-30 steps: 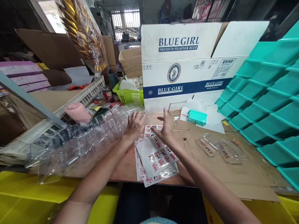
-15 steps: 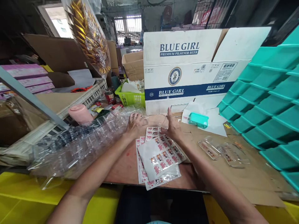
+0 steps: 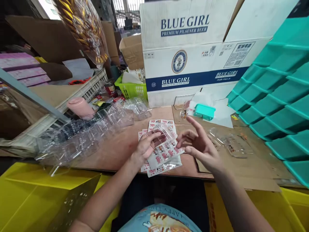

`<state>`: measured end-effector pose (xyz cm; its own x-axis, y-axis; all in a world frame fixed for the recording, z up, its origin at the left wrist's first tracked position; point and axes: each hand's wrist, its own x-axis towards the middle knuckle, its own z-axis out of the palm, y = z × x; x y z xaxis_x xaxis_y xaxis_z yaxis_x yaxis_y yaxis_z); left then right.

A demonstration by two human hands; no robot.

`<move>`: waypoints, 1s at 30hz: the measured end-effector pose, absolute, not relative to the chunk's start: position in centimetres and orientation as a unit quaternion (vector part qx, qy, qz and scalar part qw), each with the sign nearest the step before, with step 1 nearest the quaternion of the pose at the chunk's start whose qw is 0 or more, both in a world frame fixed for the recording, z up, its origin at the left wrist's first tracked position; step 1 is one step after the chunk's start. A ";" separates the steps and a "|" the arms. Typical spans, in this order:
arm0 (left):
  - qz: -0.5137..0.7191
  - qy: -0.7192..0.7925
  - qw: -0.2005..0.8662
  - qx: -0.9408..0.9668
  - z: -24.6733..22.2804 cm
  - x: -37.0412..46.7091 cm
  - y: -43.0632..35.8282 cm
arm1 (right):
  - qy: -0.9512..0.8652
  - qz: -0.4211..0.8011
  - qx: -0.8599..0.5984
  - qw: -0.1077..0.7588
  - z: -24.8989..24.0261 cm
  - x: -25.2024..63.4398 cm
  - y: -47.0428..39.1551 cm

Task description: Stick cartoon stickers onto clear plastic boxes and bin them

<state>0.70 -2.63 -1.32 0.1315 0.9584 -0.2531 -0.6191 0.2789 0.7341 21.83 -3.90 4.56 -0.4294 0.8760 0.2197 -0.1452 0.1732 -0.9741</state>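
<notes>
My left hand (image 3: 147, 143) is closed on a small clear plastic box (image 3: 166, 132), thumb on top, above the printed sticker sheets (image 3: 166, 150). To the right, my right hand (image 3: 199, 145) has its index finger stretched forward and the other fingers bent and apart. A small see-through sticker (image 3: 184, 111) with printed figures appears to cling to that index fingertip. The sheets overlap on the table, with pink and dark figures in rows. Beyond the right hand lie clear boxes with printed stickers (image 3: 238, 146).
Nested clear plastic boxes (image 3: 96, 129) line the left side, by a pink cylinder (image 3: 80, 108). A turquoise container (image 3: 204, 111) rests on white paper. The white beer carton (image 3: 193, 61) stands behind; turquoise bins (image 3: 277, 96) are stacked at right. A green basket (image 3: 134, 90) is at the back.
My left hand has come back from the clear boxes toward me, now with one box in it. My right hand has moved right and nearer. The view has tipped downward.
</notes>
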 end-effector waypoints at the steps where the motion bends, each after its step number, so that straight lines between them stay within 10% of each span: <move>1: 0.560 0.337 0.737 0.175 -1.5 1.0 -3.3 | -0.577 0.629 -0.275 0.442 3.9 21.8 -5.0; 15: 0.580 0.311 0.743 0.126 -2.1 2.7 -7.2 | -0.459 0.656 -0.379 0.464 1.8 21.7 -8.5; 24: 0.562 0.336 0.749 0.101 -2.1 3.4 -7.6 | -0.569 0.417 -0.450 0.549 1.5 20.5 -8.4; 30: 0.581 0.326 0.739 0.104 -2.1 3.9 -7.6 | -0.475 0.522 -0.461 0.538 1.2 20.2 -8.5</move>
<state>3.91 -7.64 -2.06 0.1123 0.9258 -0.3608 -0.7909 0.3031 0.5316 20.25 -8.50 1.19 0.0043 0.9996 0.0297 -0.1224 0.0300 -0.9920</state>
